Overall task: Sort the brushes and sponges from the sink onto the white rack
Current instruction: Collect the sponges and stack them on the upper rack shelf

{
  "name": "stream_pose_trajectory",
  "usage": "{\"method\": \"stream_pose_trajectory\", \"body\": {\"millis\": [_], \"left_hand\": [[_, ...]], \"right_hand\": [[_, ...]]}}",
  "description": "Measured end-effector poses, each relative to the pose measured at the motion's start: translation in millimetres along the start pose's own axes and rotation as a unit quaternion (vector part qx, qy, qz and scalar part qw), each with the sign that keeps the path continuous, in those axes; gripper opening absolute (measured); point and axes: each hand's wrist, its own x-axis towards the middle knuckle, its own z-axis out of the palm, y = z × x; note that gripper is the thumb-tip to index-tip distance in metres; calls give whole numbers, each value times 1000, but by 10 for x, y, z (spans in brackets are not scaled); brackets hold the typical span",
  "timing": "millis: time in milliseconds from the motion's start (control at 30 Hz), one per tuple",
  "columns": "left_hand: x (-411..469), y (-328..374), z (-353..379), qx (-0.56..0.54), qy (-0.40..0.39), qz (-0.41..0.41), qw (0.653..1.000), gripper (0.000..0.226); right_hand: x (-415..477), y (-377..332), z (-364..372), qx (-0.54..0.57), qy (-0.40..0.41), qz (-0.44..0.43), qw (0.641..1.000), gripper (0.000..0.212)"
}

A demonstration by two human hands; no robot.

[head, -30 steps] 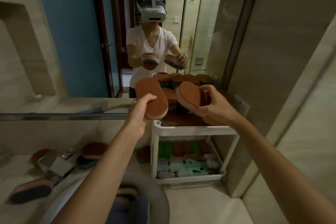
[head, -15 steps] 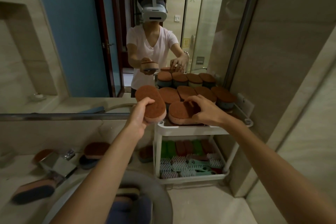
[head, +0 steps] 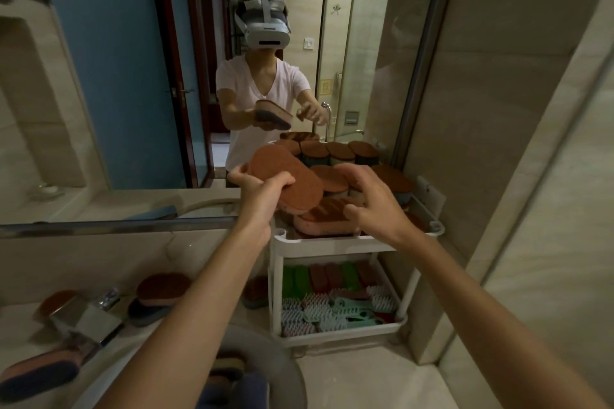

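Left hand (head: 262, 199): in it comes! A second back it hung short of the rack, and now its brown-topped sponge (head: 285, 183) tips over the top shelf's near corner, thumb on top, fingers curled beneath, a firm hold.
Right hand (head: 375, 206): the sponge it carried a second ago is down. Fingers arch over that laid sponge (head: 324, 217), thumb at its edge; gripping or letting go, I cannot tell.
White rack (head: 332, 244): top shelf crowded, with a back row of sponges (head: 335, 156) and more lying flat in front.
Lower shelf: green and brown sponges (head: 332, 276) behind, pale brushes (head: 332, 312) in front.
Sink (head: 292, 372): more pieces in the basin (head: 229, 365), too dim to count.
Counter: strays near the tap (head: 83, 319), one sponge (head: 162, 289) behind it, another (head: 36, 375) at the near edge.
Progress: well along, I'd say. The held sponge goes next, then basin and counter leftovers.
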Motion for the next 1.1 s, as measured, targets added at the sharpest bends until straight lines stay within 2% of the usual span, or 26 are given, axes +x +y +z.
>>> {"method": "stream_pose_trajectory", "body": {"millis": [100,167,300,367,433,500,600,667,733,800,1100], "left_hand": [[-77,69,248,30,-44,44,998,64],[-106,75,403,45,-53,46,997,56],[-172,89,681,57,-97,19,993,39],[-199,88,757,68,-130,30,989,28],[-191,58,757,126,-150,76,978,18],[-155,-37,708,264,-155,161,938,18],[-122,-252,602,466,-164,270,826,34],[-114,-378,542,533,-181,293,773,39],[-108,-459,486,580,-183,292,739,40],[-104,-509,452,600,-175,291,724,40],[-94,-568,435,589,-166,302,730,40]], "right_hand": [[-41,-11,-62,2,-5,-37,999,62],[-45,35,-94,-29,9,-41,999,60],[-49,77,-253,-55,92,1,994,59],[-48,134,-358,-55,95,21,994,63],[-55,254,-444,-64,89,46,993,76],[-72,411,-500,-97,87,81,988,86],[-122,608,-487,-148,43,115,981,80],[-144,698,-431,-171,2,109,979,73],[-152,748,-374,-180,-25,110,977,70],[-148,769,-329,-175,-35,119,977,68],[-140,770,-243,-201,-65,121,970,62]]}}
